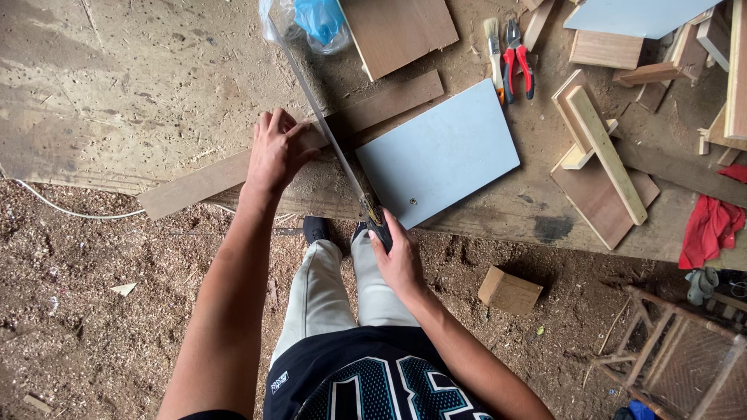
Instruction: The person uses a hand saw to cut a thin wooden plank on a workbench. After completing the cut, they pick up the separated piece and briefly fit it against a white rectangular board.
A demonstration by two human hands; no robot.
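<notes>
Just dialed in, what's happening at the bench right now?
A person is sawing at a rough workbench. The left hand presses flat on a long thin wooden strip lying across the bench. The right hand grips the handle of a handsaw, whose blade crosses the strip just beside the left hand's fingers. A pale blue panel lies right of the blade. Red-handled pliers, a brush and wood offcuts sit farther right. Sawdust covers the floor.
</notes>
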